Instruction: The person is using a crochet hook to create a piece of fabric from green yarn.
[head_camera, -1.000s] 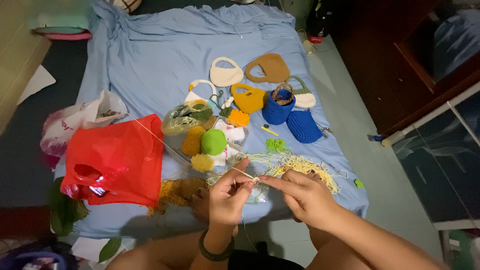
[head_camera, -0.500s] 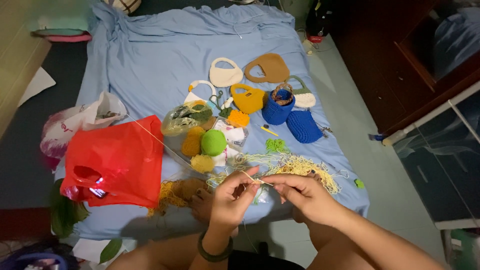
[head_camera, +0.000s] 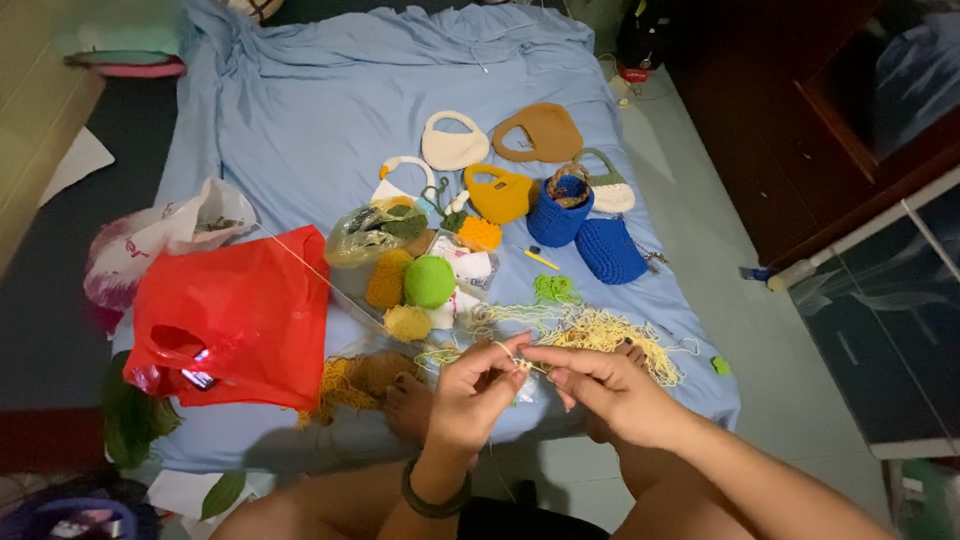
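The left hand (head_camera: 470, 392) is raised with wrist bent, thumb and forefinger pinched narrow on a strand of pale yellow yarn (head_camera: 585, 335); the right hand (head_camera: 605, 390) reaches in from the right, fingers curled, its fingertips pinching the same strand where the two hands meet; the loose heap of that yarn lies on the blue sheet (head_camera: 330, 130) just beyond the right hand; a red plastic bag (head_camera: 235, 320) sits left of the left hand; a green yarn ball (head_camera: 429, 281) lies beyond it.
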